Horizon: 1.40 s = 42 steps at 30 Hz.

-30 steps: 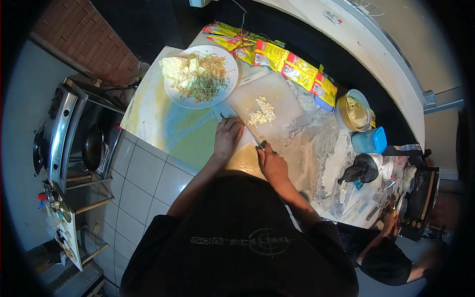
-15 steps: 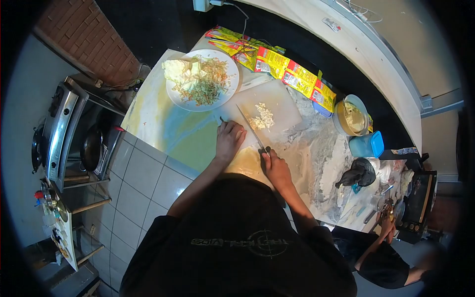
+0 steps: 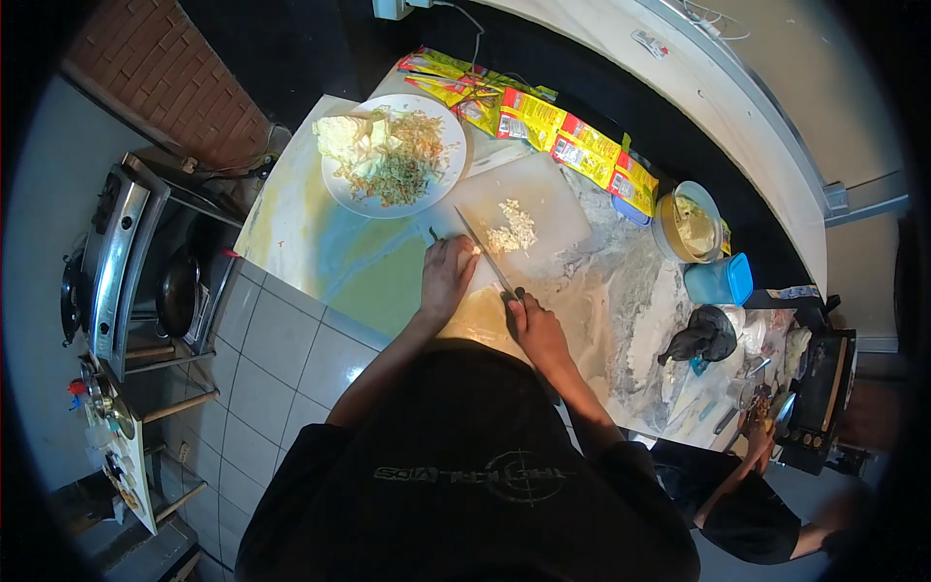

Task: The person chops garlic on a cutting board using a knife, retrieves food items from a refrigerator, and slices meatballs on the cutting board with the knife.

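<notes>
My right hand (image 3: 535, 328) is wrapped round the dark handle of a knife (image 3: 487, 252), whose blade points up and left over the white cutting board (image 3: 558, 189). At the board's near left edge my left hand (image 3: 448, 276) has its fingers curled together beside the blade; a small pale piece shows at the fingertips, too small to name. Chopped pale bits (image 3: 512, 227) lie in a pile on the board, right of the blade. Beyond, a white plate (image 3: 354, 201) holds pale chunks (image 3: 351, 141) and shredded orange and green food (image 3: 400, 170).
Yellow and red packets (image 3: 562, 131) line the back of the counter. To the right are a bowl of pale food (image 3: 690, 225), a blue container (image 3: 720, 282) and a black plastic bag (image 3: 703, 337). A co-worker's hands (image 3: 761, 438) are at the far right; a stove (image 3: 126, 242) stands left.
The knife blade has swung away from my left fingers and back close beside them. My hands stay near the same place. The co-worker's hands have moved slightly, and a shiny object shows beside them.
</notes>
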Tool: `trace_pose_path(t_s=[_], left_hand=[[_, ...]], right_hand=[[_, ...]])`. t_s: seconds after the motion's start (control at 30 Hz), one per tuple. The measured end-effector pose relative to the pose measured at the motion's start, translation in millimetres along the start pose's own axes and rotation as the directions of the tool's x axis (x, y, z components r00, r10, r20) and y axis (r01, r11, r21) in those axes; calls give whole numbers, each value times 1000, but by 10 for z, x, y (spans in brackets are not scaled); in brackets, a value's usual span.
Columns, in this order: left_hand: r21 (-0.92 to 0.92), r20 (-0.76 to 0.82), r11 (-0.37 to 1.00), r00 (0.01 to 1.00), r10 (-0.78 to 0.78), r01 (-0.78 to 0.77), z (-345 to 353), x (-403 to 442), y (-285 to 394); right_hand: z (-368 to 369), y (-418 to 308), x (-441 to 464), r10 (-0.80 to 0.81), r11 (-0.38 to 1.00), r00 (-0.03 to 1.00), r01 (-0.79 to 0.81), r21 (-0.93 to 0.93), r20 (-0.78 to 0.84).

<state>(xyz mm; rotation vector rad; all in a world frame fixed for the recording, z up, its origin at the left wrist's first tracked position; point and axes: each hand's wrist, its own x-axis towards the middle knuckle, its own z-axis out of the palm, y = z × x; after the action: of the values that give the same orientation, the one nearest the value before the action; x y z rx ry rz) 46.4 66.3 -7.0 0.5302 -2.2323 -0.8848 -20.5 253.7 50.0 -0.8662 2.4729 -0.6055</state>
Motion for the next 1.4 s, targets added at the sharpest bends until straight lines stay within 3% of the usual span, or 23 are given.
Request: trace_pose_path(t_s=[0.27, 0.4, 0.57, 0.8, 0.97, 1.07, 1.33, 1.4], left_hand=[[24, -1, 1000, 1000, -1, 1, 5, 19, 26], [-9, -5, 1000, 1000, 5, -5, 23, -1, -23], [-12, -1, 1000, 1000, -7, 7, 31, -3, -25], [19, 22, 1000, 1000, -18, 18, -10, 3, 20], [21, 9, 1000, 1000, -20, 20, -2, 3, 11], [31, 14, 999, 1000, -19, 18, 12, 9, 16], [135, 28, 991, 1000, -13, 9, -21, 23, 41], [85, -42, 996, 999, 23, -19, -21, 46, 65]], right_hand=[[-4, -98, 59, 10, 973, 1000, -14, -232, -16], [21, -79, 38, 6, 978, 999, -17, -209, -53], [84, 26, 35, -21, 999, 998, 19, -44, -54], [36, 8, 17, 8, 1000, 1000, -8, -25, -2], [132, 12, 22, -51, 990, 997, 42, -133, -60], [150, -61, 38, 4, 973, 999, -15, -232, -50], [-25, 47, 5, -58, 969, 997, 44, -243, -54], [-69, 97, -51, -46, 976, 998, 34, -217, -52]])
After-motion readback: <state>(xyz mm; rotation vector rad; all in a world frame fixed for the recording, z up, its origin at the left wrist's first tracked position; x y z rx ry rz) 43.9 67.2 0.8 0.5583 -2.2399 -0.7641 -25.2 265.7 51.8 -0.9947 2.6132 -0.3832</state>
